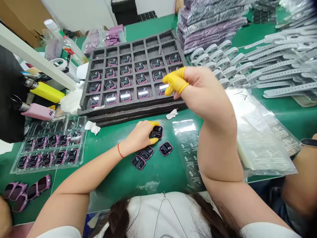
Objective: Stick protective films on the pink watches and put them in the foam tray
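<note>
My left hand [140,135], with yellow finger cots on thumb and forefinger, grips a square smartwatch case [158,132] at its left edges. This case has a pink-purple frame and a black face with white print. Close below it on the green table [111,185] lie a similar case [165,148] and two more cases [147,152] side by side. My right hand [198,87], also in yellow cots, is raised over the right front of the grey foam tray [133,105]. Its fingertips are pinched together; whatever they hold is hidden. Several watch cases sit in the tray's compartments.
A clear blister tray [48,145] of watch cases stands left. Sheets of printed clear film [189,148] lie right of the loose cases, beside a bagged stack [264,142]. Grey watch straps [279,69] and purple bagged bundles [210,26] fill the back right. Another person's arm [302,175] shows at right.
</note>
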The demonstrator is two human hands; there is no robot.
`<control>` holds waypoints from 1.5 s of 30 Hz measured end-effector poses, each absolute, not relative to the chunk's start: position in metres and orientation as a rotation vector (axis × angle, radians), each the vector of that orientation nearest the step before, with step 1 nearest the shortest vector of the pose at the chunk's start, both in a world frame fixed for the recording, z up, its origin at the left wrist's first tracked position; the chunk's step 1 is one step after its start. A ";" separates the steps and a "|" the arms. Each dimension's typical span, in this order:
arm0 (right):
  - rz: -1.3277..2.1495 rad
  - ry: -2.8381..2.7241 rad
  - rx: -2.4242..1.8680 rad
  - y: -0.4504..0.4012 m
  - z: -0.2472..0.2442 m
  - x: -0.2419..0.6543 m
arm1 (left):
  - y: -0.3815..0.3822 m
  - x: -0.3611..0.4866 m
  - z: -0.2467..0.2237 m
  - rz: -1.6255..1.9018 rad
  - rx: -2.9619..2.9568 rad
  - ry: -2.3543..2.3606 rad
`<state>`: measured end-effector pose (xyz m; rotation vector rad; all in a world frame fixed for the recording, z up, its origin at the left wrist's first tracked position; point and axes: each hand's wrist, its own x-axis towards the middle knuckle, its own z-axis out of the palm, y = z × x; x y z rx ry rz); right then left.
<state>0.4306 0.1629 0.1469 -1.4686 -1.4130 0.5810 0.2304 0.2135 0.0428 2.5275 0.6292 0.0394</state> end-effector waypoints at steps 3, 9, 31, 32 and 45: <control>0.730 -1.489 -1.521 0.165 0.141 0.426 | 0.207 0.221 0.073 0.268 2.473 0.838; 1.278 -1.557 -1.429 0.166 0.129 0.411 | 0.199 0.193 0.117 0.598 2.317 0.927; 1.640 -1.270 -1.055 0.172 0.125 0.376 | 0.197 0.179 0.129 0.650 2.379 0.933; 1.637 -1.270 -1.044 0.172 0.125 0.376 | 0.197 0.180 0.129 0.650 2.365 0.930; 1.600 -1.236 -1.037 0.173 0.126 0.378 | 0.202 0.174 0.130 0.671 2.300 0.882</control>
